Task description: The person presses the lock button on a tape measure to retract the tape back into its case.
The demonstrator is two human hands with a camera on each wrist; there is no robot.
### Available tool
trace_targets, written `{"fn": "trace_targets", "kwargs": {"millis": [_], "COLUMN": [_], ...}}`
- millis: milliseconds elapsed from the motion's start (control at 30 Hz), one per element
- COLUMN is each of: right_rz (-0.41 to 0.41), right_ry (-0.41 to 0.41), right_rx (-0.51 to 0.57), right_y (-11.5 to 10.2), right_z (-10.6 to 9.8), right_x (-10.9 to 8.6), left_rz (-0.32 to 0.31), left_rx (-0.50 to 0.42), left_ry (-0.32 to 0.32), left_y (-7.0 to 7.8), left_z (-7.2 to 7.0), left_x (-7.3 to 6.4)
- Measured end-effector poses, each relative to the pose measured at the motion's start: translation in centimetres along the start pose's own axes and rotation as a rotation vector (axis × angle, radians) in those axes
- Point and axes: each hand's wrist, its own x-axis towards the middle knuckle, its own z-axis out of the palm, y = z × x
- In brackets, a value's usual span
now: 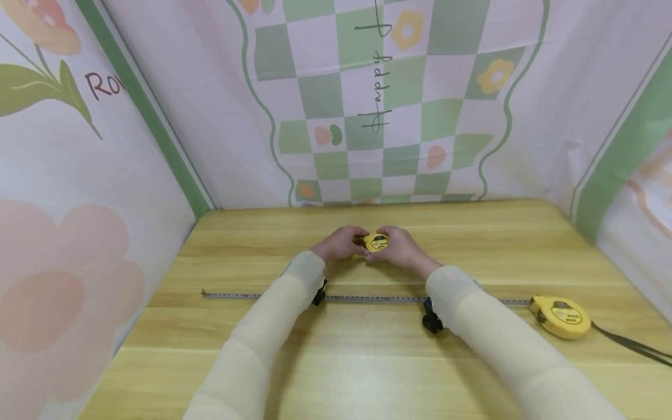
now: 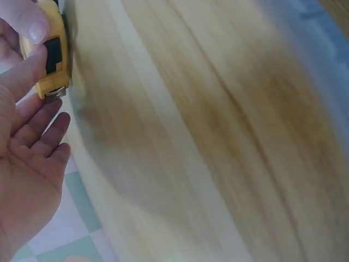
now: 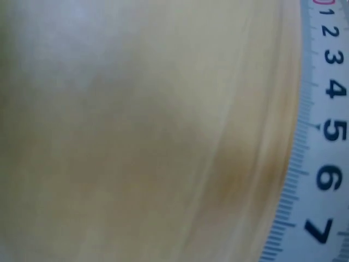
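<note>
In the head view, a small yellow tape measure (image 1: pixel 377 242) is held between both hands over the far middle of the table. My right hand (image 1: pixel 400 249) grips its case from the right. My left hand (image 1: pixel 343 242) pinches it from the left. The left wrist view shows the case (image 2: pixel 61 27) from closer, with a black panel and the metal hook (image 2: pixel 55 94) at its lower end. There the left thumb lies against the case near the hook, and the left hand's outer fingers (image 2: pixel 52 136) extend loosely below.
A larger yellow tape measure (image 1: pixel 564 318) lies at the table's right, its black strap (image 1: pixel 630 345) trailing off rightward. Its blade (image 1: pixel 378 299) is drawn out leftward across the table (image 1: pixel 367 373), passing under both forearms. Numbered blade markings (image 3: pixel 327 131) fill the right wrist view's edge. Patterned cloth (image 1: pixel 399 157) surrounds the table.
</note>
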Motion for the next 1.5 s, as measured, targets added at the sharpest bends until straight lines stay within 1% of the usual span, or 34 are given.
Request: {"fn": "trace_targets", "kwargs": {"millis": [367, 600, 1167, 1333, 1500], "right_rz": [0.019, 0.019, 0.019, 0.025, 0.021], "right_ry": [-0.021, -0.039, -0.065, -0.069, -0.072], "right_rx": [-0.020, -0.025, -0.027, -0.026, -0.053], "right_y": [-0.34, -0.58, -0.58, -0.75, -0.97], "right_z": [-0.01, -0.13, -0.15, -0.33, -0.66], "right_x": [0.14, -0.03, -0.11, -0.22, -0.33], "left_rz": [-0.026, -0.023, -0.031, -0.034, -0.051], "left_rx": [0.052, 0.083, 0.104, 0.092, 0.080], "left_ry": [-0.021, -0.020, -0.018, -0.016, -0.016], "left_y": [0.37, 0.53, 0.56, 0.56, 0.84], "left_z": [-0.08, -0.06, -0.14, -0.24, -0.46], "left_x": [0.01, -0.02, 0.00, 0.05, -0.11]}}
